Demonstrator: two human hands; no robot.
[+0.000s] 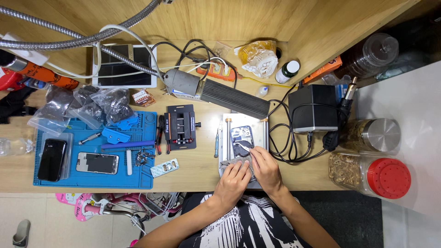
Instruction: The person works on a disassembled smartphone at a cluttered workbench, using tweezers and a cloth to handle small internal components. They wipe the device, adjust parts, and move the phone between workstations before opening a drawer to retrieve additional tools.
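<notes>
An opened phone (pixel 242 138) lies clamped on a silver metal fixture (pixel 262 138) at the desk's near edge, just right of centre. The right hand (pixel 265 169), at the phone's five o'clock, pinches fine tweezers (pixel 245 148) whose tips touch its insides. The left hand (pixel 233 181), at six o'clock, presses a grey cloth (pixel 227 163) with curled fingers. A steady pinch and a firmly braced fixture seem the best way to work here

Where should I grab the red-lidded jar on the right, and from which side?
Take the red-lidded jar around its clear body, coming from above. It lies on its side with the lid pointing right, so the rounded wall faces up. Another jar with a metal lid lies close behind it, so come straight down rather than from the back.
</notes>
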